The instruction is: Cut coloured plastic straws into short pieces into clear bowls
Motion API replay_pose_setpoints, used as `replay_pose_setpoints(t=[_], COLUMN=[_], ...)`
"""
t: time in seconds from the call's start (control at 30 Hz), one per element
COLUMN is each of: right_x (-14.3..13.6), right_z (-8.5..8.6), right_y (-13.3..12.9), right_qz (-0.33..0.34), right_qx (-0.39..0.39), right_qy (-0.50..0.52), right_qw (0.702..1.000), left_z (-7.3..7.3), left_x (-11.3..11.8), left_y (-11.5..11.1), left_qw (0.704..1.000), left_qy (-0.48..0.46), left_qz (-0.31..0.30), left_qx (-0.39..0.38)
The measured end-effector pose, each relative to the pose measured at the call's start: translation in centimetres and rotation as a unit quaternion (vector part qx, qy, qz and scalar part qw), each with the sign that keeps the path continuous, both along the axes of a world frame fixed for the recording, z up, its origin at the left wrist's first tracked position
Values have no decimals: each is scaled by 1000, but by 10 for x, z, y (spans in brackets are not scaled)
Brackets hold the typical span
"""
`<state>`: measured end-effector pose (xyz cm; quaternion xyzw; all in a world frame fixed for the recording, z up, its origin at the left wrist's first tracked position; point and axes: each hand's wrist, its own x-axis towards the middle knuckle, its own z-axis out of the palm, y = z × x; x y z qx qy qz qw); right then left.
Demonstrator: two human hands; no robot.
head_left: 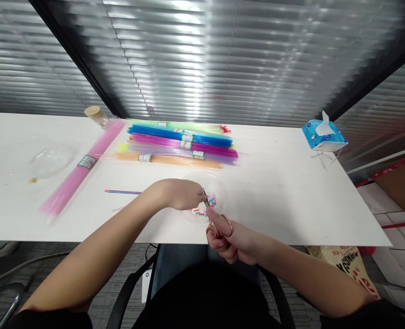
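My left hand (185, 194) is closed over the table, its fingers pinched around thin plastic straws (122, 191). Their blue and red ends stick out to the left behind my wrist. Rose-gold scissors (209, 227) are in my right hand (229, 235), with finger and thumb through the loops. The blades point up to my left fingertips, where the straw tips are mostly hidden. Below both hands sits a clear round plate (220, 182) with many short cut straw pieces (198, 212) in pink, blue, red and white.
Bundles of coloured straws (209, 141) lie at the back, and a long pink bundle (82, 167) slants on the left. Beyond it are a cork-topped jar (97, 115) and a clear plastic dish (51, 160). A tissue box (323, 135) stands at the right rear corner.
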<state>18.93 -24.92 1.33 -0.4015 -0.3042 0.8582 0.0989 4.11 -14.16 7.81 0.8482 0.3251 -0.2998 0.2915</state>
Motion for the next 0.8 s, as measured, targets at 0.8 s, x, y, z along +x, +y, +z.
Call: replay_pose_setpoints(t=[0.8], right_x=[2], right_z=[-5], right_y=[-2], right_qz=[-12], right_qx=[10], right_qy=[-14], right_qw=[1000], left_z=[-7], left_x=[0], left_y=[4], left_qw=[999], left_qy=[-6], left_qz=[24], left_qx=[-37])
